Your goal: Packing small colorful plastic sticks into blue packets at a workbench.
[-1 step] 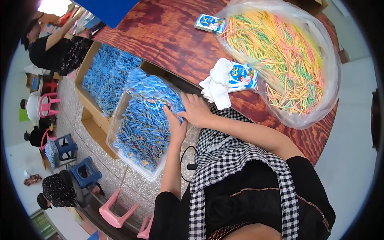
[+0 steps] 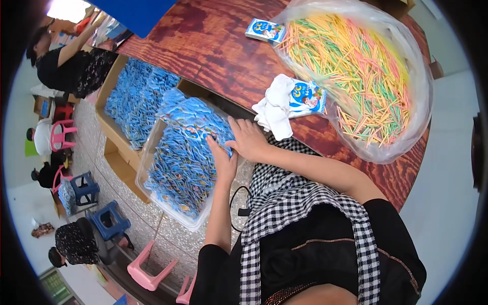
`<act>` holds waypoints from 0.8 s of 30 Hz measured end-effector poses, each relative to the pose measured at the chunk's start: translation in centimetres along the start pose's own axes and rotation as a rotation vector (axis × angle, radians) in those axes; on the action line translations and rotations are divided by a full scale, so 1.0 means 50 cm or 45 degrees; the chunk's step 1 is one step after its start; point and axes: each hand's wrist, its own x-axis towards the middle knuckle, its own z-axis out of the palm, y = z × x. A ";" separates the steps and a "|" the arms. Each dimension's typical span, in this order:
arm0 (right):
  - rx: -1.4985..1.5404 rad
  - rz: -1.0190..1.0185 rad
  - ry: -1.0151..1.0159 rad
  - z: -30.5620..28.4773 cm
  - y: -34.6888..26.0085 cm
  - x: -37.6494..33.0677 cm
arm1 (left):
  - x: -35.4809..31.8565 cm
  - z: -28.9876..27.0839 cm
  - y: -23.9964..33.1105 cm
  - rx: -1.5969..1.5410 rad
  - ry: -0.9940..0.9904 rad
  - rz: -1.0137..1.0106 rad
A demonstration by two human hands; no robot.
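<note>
A clear plastic tub [image 2: 190, 223] sits at my left, filled with small shiny blue packets [image 2: 178, 170]. Along its far side lies a neater, overlapping row of blue packets [image 2: 195, 114]. My left hand [image 2: 223, 160] rests on the near right end of the packets, its visible fingers stretched out. Just right of it, my right hand [image 2: 248, 140] lies against the end of the row with its fingers extended. The two hands touch at the thumbs. Part of the left hand's fingers cannot be made out.
A cardboard box [image 2: 114, 76] of blue packets stands beyond the tub. On the wooden table [image 2: 223, 30] lie a bag of coloured sticks [image 2: 356, 76], white gloves [image 2: 274, 109], a blue-white packet [image 2: 307, 96] and a small box [image 2: 265, 30]. Pink stools [image 2: 145, 269] and several people are left.
</note>
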 end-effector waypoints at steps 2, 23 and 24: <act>0.162 -0.042 0.141 -0.007 0.005 0.004 | -0.003 0.000 0.005 0.094 0.074 -0.072; 0.192 -0.391 -0.035 -0.166 -0.025 -0.057 | -0.015 -0.007 0.056 -0.152 0.028 -0.111; 0.465 -0.376 -0.208 -0.197 -0.019 -0.065 | -0.018 -0.010 0.067 -0.159 0.005 -0.088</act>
